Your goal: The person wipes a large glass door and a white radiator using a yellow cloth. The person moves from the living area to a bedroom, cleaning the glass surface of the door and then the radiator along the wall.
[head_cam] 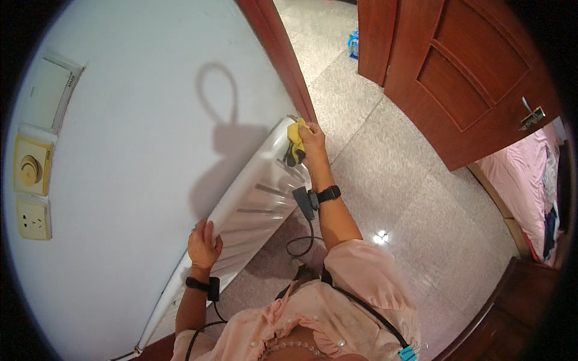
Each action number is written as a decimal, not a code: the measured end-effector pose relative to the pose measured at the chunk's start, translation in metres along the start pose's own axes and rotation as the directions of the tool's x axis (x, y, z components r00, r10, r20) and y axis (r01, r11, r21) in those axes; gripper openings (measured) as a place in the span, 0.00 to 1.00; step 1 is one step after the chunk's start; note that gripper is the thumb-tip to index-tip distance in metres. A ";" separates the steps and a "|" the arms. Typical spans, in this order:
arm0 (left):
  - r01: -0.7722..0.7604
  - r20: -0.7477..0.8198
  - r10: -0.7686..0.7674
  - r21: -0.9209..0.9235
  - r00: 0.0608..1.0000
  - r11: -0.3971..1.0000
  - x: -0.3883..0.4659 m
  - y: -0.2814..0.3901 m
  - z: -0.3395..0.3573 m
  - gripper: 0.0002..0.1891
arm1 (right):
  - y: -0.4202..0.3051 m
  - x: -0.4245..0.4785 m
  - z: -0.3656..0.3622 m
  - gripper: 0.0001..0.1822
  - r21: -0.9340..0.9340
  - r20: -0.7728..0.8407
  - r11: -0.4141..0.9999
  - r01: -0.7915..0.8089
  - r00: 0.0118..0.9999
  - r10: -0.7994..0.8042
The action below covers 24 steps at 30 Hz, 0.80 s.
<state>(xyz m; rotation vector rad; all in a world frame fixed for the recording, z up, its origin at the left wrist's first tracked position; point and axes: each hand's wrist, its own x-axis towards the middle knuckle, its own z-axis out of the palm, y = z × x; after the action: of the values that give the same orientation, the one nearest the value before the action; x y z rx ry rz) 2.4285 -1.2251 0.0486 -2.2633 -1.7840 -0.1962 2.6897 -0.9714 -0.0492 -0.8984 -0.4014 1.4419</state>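
Observation:
A long white radiator (253,207) with a rounded top edge and slotted front runs along the wall. My right hand (315,141) is at its far end, closed around a crumpled yellow cloth (295,134) with a dark part hanging below. The cloth touches the radiator's top corner beside the red-brown door frame (295,67). Nearer to me, my left hand (204,246) grips the radiator's top edge, fingers over the top and thumb towards the front. Part of its grasp is hidden. Both wrists carry black straps with cabled devices.
A brown wooden door (469,76) with a metal handle stands open at right. Beyond it is a bed with pink bedding (519,167). Wall switches and a socket (34,219) are at left. A black cable (300,252) loops above the tiled floor (384,189).

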 end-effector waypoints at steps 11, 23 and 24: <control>0.000 0.007 0.000 -0.012 1.000 1.000 -0.003 -0.003 0.004 0.29 | -0.007 -0.005 0.010 0.15 -0.152 -0.034 0.980 0.125 0.991 -0.131; 0.034 0.026 -0.033 -0.019 0.999 0.999 0.002 0.003 -0.002 0.26 | 0.018 -0.013 -0.002 0.14 -0.161 -0.297 0.953 0.256 0.909 -0.294; 0.077 0.062 -0.077 -0.008 0.995 0.997 -0.004 0.001 -0.004 0.26 | -0.003 -0.046 0.018 0.17 -0.161 -0.270 0.946 0.281 0.909 -0.316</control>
<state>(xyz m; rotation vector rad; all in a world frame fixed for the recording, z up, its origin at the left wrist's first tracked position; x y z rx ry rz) 2.4282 -1.2306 0.0512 -2.2320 -1.9070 -0.1518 2.6724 -1.0095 -0.0233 -1.0790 -0.3850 0.9925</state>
